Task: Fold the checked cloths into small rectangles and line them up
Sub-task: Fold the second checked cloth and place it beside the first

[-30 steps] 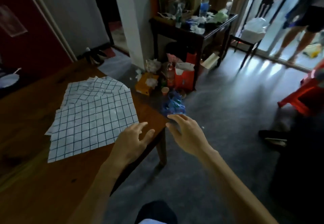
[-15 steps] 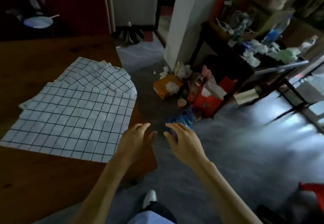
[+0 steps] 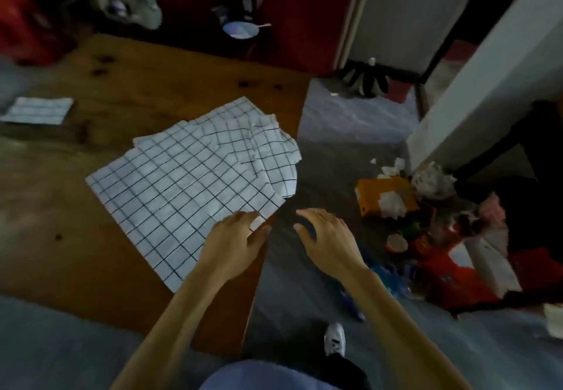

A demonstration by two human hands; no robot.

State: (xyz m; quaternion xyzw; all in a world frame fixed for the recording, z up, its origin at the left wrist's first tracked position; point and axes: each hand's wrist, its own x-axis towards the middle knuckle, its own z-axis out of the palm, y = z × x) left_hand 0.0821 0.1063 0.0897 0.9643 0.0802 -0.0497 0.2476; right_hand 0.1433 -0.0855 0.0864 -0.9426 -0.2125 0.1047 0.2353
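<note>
Head view: a pile of unfolded checked cloths [image 3: 195, 182] lies spread on the wooden bench [image 3: 91, 237], its far corner drooping over the edge. The left hand [image 3: 234, 246] rests on the near corner, fingers loose. The right hand [image 3: 326, 237] hovers beside it over the floor [image 3: 335, 121], fingers relaxed, holding nothing. A folded cloth [image 3: 38, 110] lies far left.

— Table [image 3: 152, 90]?
— Wood, brown, knotted, faint sheen.
— Checked cloths [image 3: 195, 182]?
— Matt woven fabric, white with dark grid, creased at far corner.
— Floor [image 3: 335, 121]?
— Grey, matt.
</note>
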